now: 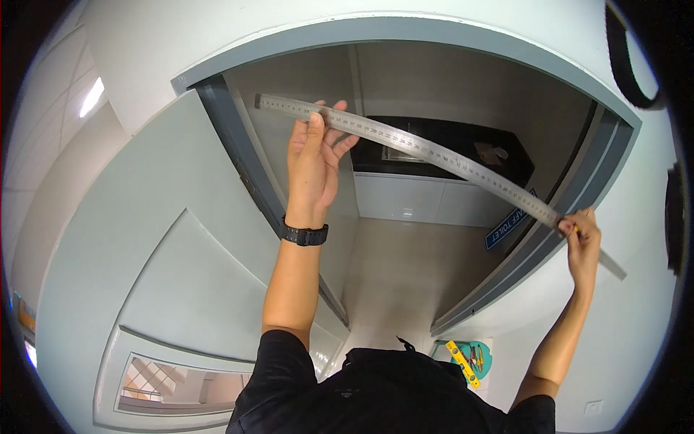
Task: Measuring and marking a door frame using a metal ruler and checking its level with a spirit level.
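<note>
Left hand (314, 155) raised in the doorway (405, 217), palm toward the long steel ruler (426, 150), fingers spread and laid along its back, thumb on the near face; the hand is largely open and supports the ruler near its left end rather than closing round it. A black wristwatch (304, 234) sits on that wrist. Right hand (580, 235) at the right side of the door frame (535, 249), fingers pinched shut on the ruler close to its right end; a short length of ruler runs on past the hand onto the pale wall (636, 325).

The ruler spans the opening from the upper left, near the edge of the open door (144, 246), down to the right jamb, sloping lower on the right. Its marked scale faces the camera. The door is grey-blue, swung open at the left, with a louvred vent panel (173, 383) near its lower edge.

Through the doorway: a tiled floor (405, 267), white cabinet fronts (426, 199) and a dark counter (463, 145) above them. A blue sign (508, 226) shows at the right jamb.

Below, on the floor beside the frame, a yellow level (463, 364) lies across a teal tray (481, 358) holding small hand tools, too small to identify. The person's black sleeves (376, 398) fill the lower edge.
</note>
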Tool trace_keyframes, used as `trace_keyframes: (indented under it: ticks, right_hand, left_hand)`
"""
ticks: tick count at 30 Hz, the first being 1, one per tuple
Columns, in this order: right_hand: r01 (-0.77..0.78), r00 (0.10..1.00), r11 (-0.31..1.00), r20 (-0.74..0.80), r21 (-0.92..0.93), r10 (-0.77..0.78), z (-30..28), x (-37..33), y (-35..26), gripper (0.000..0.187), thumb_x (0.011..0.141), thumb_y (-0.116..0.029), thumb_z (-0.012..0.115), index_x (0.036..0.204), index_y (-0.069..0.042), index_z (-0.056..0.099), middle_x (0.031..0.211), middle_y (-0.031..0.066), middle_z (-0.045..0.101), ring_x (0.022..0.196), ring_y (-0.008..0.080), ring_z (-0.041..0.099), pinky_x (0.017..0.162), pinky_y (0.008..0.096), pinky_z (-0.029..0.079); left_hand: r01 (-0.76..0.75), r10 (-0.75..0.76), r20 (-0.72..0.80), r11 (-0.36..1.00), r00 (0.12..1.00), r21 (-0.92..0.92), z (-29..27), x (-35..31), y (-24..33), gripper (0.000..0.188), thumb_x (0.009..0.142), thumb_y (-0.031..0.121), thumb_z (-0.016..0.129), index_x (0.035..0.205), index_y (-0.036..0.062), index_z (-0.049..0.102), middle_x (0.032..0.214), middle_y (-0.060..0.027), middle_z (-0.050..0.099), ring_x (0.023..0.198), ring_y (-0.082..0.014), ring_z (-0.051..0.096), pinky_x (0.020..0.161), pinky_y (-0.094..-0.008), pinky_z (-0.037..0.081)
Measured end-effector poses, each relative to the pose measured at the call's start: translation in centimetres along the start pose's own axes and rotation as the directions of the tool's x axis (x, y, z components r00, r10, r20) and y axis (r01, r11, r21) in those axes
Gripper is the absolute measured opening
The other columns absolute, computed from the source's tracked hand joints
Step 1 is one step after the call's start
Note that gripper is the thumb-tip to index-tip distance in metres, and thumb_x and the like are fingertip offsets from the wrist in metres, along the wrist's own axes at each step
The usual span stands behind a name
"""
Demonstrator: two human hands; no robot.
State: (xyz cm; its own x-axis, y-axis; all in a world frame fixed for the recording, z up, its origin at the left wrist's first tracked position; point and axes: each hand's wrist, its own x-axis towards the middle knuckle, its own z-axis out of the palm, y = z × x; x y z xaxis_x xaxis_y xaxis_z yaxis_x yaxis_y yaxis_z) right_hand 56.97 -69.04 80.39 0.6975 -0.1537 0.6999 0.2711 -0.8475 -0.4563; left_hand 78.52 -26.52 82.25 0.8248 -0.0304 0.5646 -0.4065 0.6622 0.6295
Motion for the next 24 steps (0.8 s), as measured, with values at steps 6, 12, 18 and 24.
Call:
trace_keyframes:
  ticks: [6,12,18,24]
  right_hand:
    - [0.196,0.98,0.969,-0.014,-0.151,-0.201,-0.4,6.3,-4.1,0.005,0.088,0.001,0.068,0.088,0.006,0.066,0.074,0.009,0.049,0.079,0.0219,0.041,0.07,0.0334,0.037]
    - [0.288,0.951,0.916,-0.031,-0.28,-0.309,-0.3,10.0,-5.9,0.014,0.093,-0.01,0.071,0.09,0.004,0.068,0.074,0.008,0.05,0.08,0.0207,0.041,0.072,0.0339,0.036]
    - [0.367,0.891,0.793,-0.06,-0.487,-0.449,-0.7,12.2,-6.9,0.012,0.092,-0.013,0.072,0.095,-0.001,0.071,0.082,0.007,0.055,0.083,0.0227,0.048,0.077,0.0328,0.04]
    - [0.308,0.704,0.662,-0.305,-0.683,-0.642,-0.3,11.4,-6.3,0.009,0.098,-0.012,0.07,0.101,-0.005,0.073,0.092,0.0059,0.064,0.095,0.0202,0.059,0.086,0.0311,0.045]
  left_hand:
    - [0.071,-0.053,0.153,0.991,0.987,-0.116,1.0,0.1,-1.3,0.035,0.109,0.03,0.055,0.132,0.005,0.053,0.135,-0.0226,0.061,0.108,-0.0313,0.072,0.093,-0.0442,0.063]
    - [0.028,-0.001,0.177,0.988,0.984,-0.151,3.6,1.2,-1.5,0.037,0.108,0.03,0.056,0.134,0.0039,0.051,0.132,-0.0231,0.062,0.105,-0.032,0.073,0.093,-0.0446,0.064]
    - [-0.095,0.127,0.152,0.975,0.98,-0.202,4.6,2.6,-0.8,0.039,0.108,0.031,0.055,0.135,0.0032,0.049,0.132,-0.0228,0.059,0.101,-0.0306,0.073,0.093,-0.0434,0.064]
    - [-0.149,0.169,0.091,0.97,0.981,-0.19,3.3,4.0,-0.4,0.042,0.108,0.032,0.055,0.136,0.0022,0.048,0.133,-0.023,0.058,0.103,-0.0313,0.073,0.093,-0.0429,0.065]
